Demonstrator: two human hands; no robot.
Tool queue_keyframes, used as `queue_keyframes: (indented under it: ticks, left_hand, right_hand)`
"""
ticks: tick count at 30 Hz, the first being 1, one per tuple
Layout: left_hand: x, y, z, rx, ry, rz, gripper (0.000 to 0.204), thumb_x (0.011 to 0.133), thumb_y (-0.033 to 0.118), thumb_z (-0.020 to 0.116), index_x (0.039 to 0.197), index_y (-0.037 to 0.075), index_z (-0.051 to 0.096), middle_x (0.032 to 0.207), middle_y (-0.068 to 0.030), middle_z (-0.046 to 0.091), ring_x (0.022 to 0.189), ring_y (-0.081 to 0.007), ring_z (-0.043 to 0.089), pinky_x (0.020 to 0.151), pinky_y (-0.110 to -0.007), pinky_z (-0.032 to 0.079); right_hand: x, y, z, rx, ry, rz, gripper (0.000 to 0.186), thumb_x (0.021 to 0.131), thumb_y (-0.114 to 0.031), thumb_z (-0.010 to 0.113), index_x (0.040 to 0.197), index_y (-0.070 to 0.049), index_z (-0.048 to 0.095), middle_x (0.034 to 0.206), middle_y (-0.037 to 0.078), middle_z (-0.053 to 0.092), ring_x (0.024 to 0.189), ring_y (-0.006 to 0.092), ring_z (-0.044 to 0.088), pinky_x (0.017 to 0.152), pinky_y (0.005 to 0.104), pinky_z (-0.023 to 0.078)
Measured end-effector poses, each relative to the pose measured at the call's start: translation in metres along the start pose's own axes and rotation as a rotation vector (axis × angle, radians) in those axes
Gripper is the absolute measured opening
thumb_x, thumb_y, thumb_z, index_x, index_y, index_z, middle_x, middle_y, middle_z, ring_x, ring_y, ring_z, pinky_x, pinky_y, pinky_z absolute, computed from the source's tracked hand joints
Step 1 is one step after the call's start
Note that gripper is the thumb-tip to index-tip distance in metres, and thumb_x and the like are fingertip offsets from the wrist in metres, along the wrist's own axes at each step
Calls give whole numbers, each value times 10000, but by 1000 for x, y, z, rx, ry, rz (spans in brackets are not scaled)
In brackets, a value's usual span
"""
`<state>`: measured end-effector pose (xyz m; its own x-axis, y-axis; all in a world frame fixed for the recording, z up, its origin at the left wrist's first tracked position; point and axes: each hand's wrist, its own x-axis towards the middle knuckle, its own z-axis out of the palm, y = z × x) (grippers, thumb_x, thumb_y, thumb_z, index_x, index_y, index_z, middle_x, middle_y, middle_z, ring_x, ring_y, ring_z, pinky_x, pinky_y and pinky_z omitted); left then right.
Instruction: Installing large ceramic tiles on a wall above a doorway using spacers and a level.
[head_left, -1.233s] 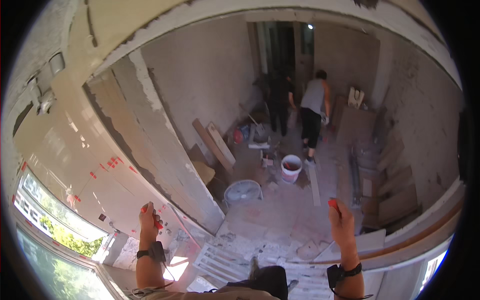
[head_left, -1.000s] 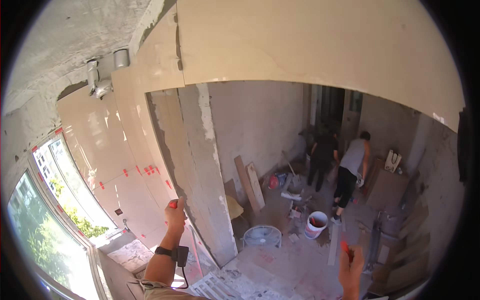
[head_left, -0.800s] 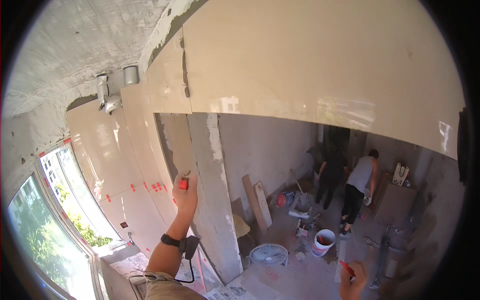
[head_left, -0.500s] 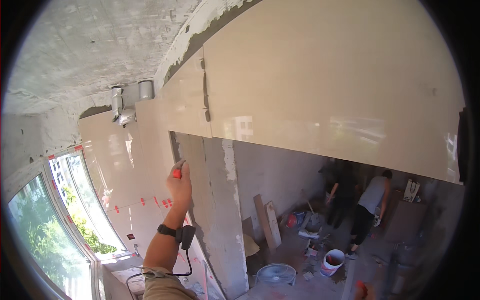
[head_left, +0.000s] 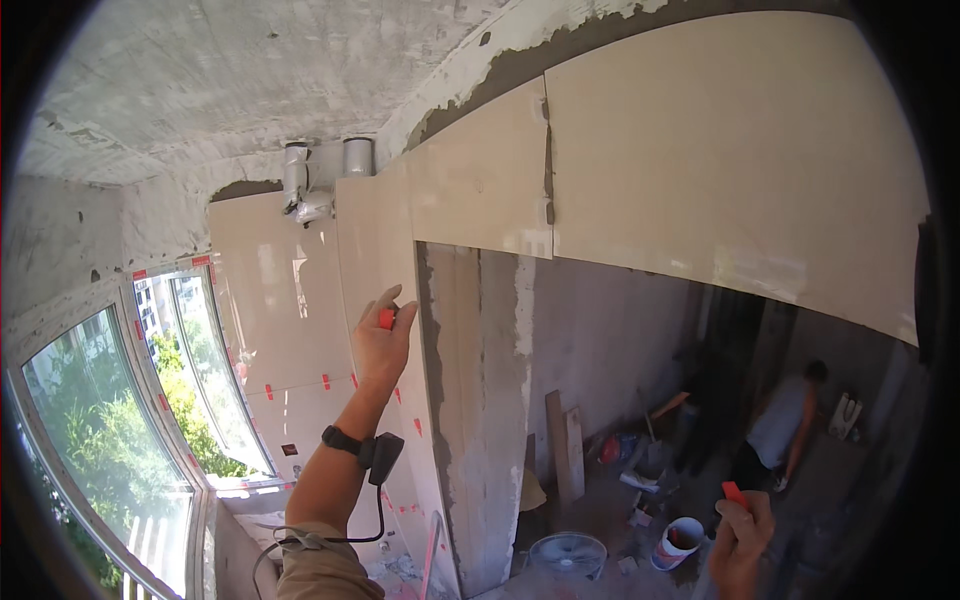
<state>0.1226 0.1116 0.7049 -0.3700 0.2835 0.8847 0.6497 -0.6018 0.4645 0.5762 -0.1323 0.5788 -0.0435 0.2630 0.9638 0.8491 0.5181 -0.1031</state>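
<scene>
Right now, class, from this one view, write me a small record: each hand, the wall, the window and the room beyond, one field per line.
Left hand: raised, gripping a small red piece
Right hand: lower right, gripping a long red piece
Wall: beige panels, red clips along a seam
Window: left side, greenery outside
Room beyond: fan, white bucket, upright boards
People: one in grey top, one in dark clothing

Indoor renovation site, raw concrete ceiling [head_left: 250, 80], partly tiled walls [head_left: 720, 150], red tile clips [head_left: 326, 381], bucket [head_left: 664, 556], loose planks [head_left: 575, 455]
</scene>
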Motion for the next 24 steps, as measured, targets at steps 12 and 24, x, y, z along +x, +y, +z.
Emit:
queue_keyframes:
  ticks: [12,24]
  left_hand:
    - [69,-26,114,-168,105,290,551,786,330,821,1268,121,654,1210,-124,603,907,-260,655,788,-342,534]
    - [93,-41,134,-436,-20,358,586,735,173,847,1278,105,636,1407,-140,549,1089,-316,656,851,-344,561]
  right_hand:
    - [110,-85,98,-302,21,-436,338,697,42,669,1002,-104,655,850,89,568,737,274,548,664,412,410]
    - [279,-140,296,-421,219,-700,295,679,-47,745,959,-126,697,897,44,598,814,237,575,745,384,440]
